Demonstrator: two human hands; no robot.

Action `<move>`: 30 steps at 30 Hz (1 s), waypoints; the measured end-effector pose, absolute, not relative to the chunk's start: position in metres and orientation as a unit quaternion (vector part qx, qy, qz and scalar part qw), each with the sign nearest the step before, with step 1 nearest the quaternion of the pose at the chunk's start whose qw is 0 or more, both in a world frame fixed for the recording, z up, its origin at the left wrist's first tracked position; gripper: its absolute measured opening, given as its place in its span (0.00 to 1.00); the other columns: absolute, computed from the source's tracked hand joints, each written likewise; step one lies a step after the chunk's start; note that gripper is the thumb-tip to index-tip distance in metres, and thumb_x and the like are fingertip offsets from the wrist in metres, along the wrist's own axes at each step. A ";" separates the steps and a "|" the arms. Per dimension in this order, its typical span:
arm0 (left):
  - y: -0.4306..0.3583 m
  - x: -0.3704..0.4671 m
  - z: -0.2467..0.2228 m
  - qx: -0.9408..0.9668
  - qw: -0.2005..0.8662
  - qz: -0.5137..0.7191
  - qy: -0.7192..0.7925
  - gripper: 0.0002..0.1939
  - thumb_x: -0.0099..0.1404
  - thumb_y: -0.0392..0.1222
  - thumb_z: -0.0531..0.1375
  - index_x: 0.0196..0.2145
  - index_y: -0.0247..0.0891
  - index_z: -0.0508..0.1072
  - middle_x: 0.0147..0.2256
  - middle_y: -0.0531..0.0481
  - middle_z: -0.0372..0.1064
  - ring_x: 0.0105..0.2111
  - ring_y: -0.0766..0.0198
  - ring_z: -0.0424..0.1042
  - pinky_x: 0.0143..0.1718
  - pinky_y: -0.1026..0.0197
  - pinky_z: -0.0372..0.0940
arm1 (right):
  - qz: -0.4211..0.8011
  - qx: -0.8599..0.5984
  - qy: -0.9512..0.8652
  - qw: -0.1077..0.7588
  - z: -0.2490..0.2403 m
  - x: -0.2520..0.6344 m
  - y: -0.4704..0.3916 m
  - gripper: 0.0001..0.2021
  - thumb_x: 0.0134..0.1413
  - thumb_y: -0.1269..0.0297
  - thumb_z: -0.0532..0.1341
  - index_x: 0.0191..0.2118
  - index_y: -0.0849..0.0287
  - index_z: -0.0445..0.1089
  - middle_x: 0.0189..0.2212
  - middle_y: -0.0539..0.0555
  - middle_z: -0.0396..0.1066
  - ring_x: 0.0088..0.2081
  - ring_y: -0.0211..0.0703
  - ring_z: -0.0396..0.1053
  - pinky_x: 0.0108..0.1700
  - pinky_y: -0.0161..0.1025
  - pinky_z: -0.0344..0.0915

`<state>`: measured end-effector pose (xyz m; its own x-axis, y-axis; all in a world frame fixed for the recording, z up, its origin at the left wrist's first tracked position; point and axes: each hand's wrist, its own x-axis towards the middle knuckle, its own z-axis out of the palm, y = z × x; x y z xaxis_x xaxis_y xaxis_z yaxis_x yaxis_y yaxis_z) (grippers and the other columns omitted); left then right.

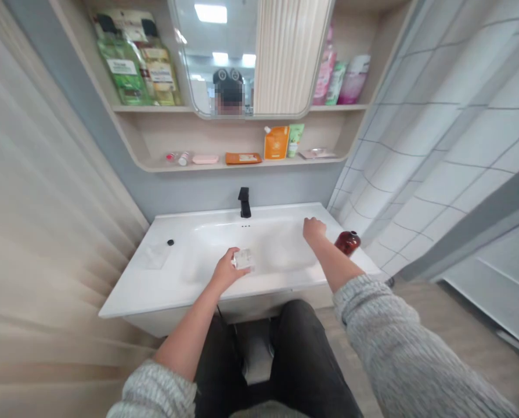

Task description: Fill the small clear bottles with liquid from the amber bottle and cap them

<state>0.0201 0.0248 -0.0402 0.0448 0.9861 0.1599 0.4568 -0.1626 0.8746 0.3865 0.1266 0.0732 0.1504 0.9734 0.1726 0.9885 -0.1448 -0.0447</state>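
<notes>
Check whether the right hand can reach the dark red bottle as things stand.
Likely yes: the bottle stands beside the right forearm, its top unobstructed. The curled right hand would probably need to draw back and open first.

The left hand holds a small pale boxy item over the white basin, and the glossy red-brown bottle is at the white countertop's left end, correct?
The head view puts the glossy red-brown bottle at the right end of the countertop, not the left. The left hand does hold the small pale item over the basin.
</notes>
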 end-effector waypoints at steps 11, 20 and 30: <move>0.022 0.023 -0.032 0.631 0.354 0.447 0.526 0.42 0.47 0.42 0.80 0.57 0.44 0.69 0.49 0.47 0.78 0.48 0.53 0.80 0.45 0.55 0.77 | 0.406 -0.424 -0.729 0.351 -0.004 0.278 0.039 0.40 0.46 0.59 0.79 0.67 0.47 0.73 0.65 0.61 0.73 0.53 0.53 0.78 0.47 0.48 0.81; 0.021 0.027 -0.026 0.644 0.354 0.433 0.521 0.42 0.47 0.45 0.80 0.57 0.43 0.69 0.49 0.46 0.79 0.43 0.56 0.81 0.47 0.52 0.78 | 0.457 -0.404 -0.690 0.390 -0.012 0.248 0.046 0.41 0.34 0.52 0.84 0.59 0.52 0.80 0.56 0.60 0.80 0.45 0.52 0.80 0.43 0.48 0.82; 0.030 0.019 -0.043 0.612 0.374 0.457 0.526 0.40 0.46 0.42 0.81 0.55 0.44 0.71 0.50 0.47 0.78 0.47 0.56 0.81 0.51 0.52 0.75 | 0.139 -0.552 -0.616 0.545 0.008 0.334 -0.003 0.18 0.63 0.45 0.65 0.50 0.52 0.75 0.44 0.61 0.78 0.44 0.57 0.78 0.49 0.55 0.78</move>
<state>0.0194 0.0297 -0.0426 0.0278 0.9858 0.1657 0.3025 -0.1663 0.9385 0.3342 -0.0034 0.0080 0.2028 0.8315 0.5171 0.5278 0.3520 -0.7730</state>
